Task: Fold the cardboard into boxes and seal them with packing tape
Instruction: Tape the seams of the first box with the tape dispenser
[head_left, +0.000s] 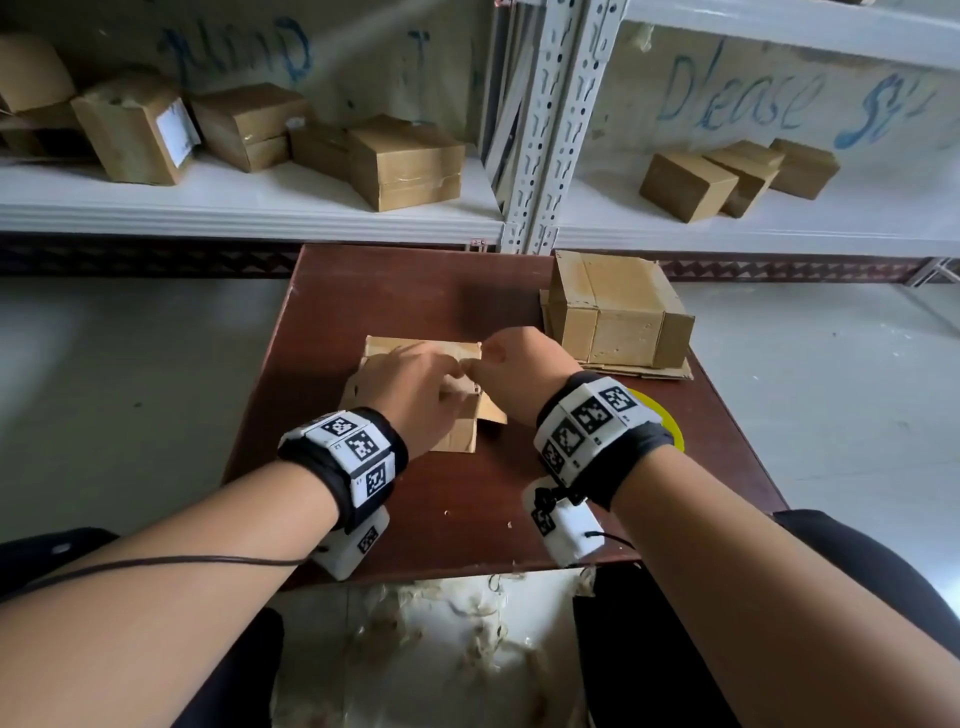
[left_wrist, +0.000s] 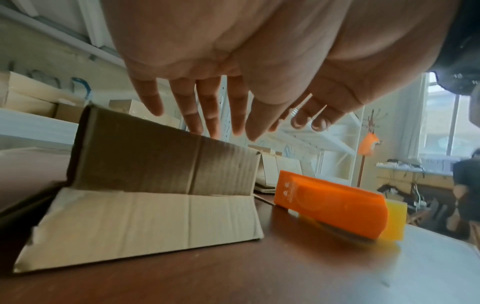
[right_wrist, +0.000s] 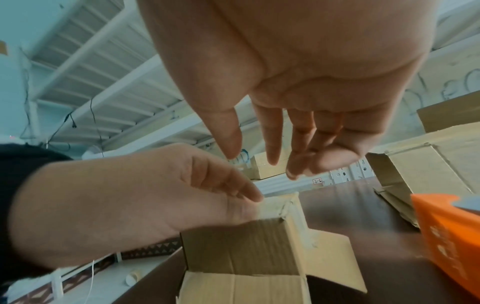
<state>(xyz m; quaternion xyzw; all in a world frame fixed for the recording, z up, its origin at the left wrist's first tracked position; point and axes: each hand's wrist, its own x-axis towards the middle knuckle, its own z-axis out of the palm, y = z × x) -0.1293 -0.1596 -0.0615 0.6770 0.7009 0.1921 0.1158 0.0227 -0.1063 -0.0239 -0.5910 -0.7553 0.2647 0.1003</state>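
- From the head view, my left hand (head_left: 415, 395) and right hand (head_left: 511, 371) cover most of the cardboard box (head_left: 457, 421) under them.
- My right wrist hides most of the yellow tape roll (head_left: 660, 421).
- The orange tape dispenser (right_wrist: 451, 232), right of my fingers, is cut off by the edge.
- I cannot tell if my fingertips touch the box.

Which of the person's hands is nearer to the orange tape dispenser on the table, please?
Right. The right hand is above the box being folded, on the side facing the orange tape dispenser; the left hand is over the box's far side from it.
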